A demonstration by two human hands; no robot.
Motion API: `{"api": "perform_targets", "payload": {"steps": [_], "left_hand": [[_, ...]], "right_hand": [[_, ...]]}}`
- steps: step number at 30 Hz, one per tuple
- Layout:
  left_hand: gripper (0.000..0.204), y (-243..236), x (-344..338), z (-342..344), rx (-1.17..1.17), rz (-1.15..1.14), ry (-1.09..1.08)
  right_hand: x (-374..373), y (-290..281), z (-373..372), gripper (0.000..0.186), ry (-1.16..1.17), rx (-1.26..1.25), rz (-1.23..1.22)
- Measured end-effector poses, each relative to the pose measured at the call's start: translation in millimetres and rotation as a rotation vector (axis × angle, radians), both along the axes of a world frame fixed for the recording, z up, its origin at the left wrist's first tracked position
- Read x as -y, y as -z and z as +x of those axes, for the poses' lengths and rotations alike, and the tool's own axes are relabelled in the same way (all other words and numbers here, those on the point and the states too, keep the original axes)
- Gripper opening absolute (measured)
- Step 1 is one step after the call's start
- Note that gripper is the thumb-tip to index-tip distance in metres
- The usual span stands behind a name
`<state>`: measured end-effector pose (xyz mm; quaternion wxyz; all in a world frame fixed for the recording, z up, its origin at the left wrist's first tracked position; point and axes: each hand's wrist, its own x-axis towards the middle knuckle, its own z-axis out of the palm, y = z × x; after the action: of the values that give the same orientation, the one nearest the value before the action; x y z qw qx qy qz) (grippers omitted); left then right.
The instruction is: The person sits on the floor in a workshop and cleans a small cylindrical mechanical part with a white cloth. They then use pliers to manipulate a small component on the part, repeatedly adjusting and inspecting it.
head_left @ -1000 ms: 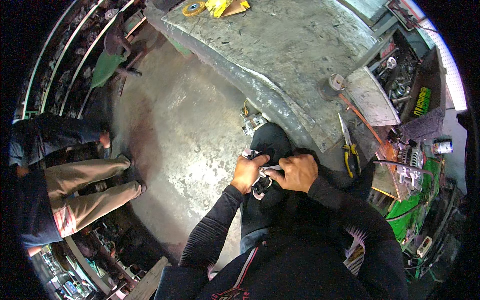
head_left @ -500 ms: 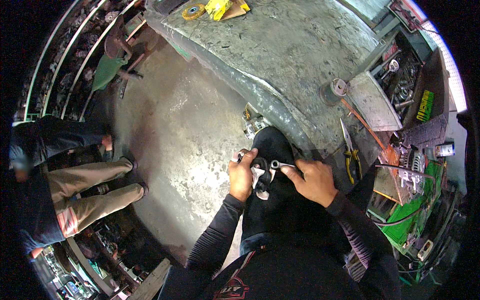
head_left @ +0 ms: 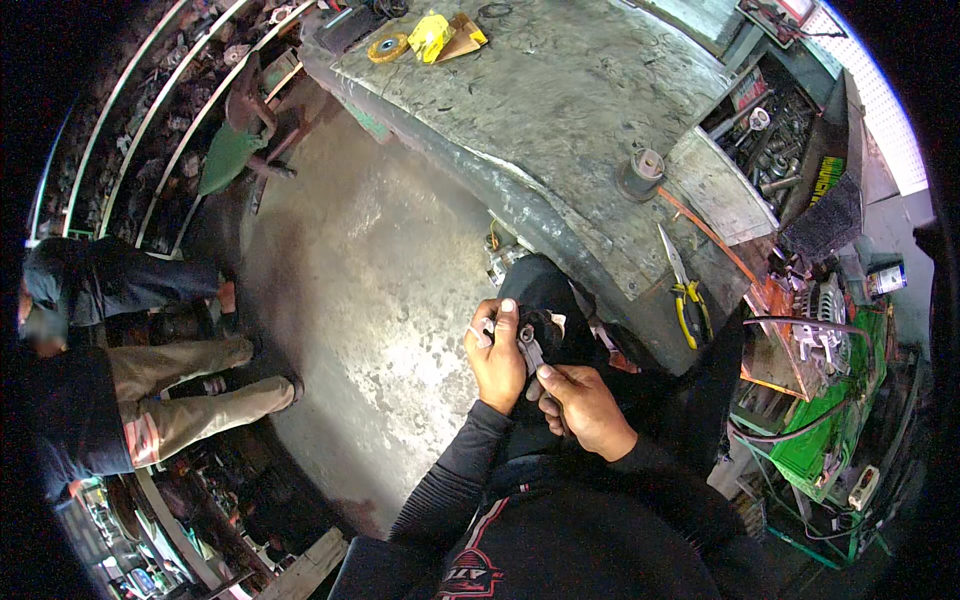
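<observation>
My left hand is closed around a small metal part with dark and silvery areas, held above my leg. Its thumb points up, and the fingers hide much of the part. In my right hand I grip a wrench between thumb and fingers. The wrench's ring end lies against the part, close to my left hand. Whether the ring sits on a nut or bolt is too small to tell. Beyond my knee, a metal unit rests by the bench's lower edge.
A worn metal bench carries pliers with yellow-black handles, a round can, a wire wheel and a socket box. An alternator-like part stands at right. At left are another person and shelves of parts.
My right hand has moved left and nearer to me, swinging the wrench from sideways to pointing down toward my body. My left hand has turned with the part. The view has shifted slightly.
</observation>
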<state>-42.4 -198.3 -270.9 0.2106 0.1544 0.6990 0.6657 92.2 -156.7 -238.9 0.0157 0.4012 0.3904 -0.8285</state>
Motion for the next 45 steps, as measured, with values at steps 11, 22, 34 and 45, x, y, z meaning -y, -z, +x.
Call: {"api": "perform_targets", "payload": {"steps": [11, 22, 34, 45], "left_hand": [[0.028, -2, -4, 13, -0.051, 0.041, -0.057], [0.025, 15, 7, 7, -0.085, 0.096, -0.040], [0.030, 9, 7, -2, -0.098, -0.098, 0.010], [0.032, 66, 11, -17, -0.162, -0.230, 0.028]], "right_hand": [[-1, -10, 1, 0.041, 0.081, 0.016, -0.162], [-3, 11, 1, 0.046, 0.027, -0.151, -0.484], [30, 5, -23, 0.048, 0.163, 0.107, -0.174], [34, 24, -40, 0.046, 0.114, 0.188, -0.087]]}}
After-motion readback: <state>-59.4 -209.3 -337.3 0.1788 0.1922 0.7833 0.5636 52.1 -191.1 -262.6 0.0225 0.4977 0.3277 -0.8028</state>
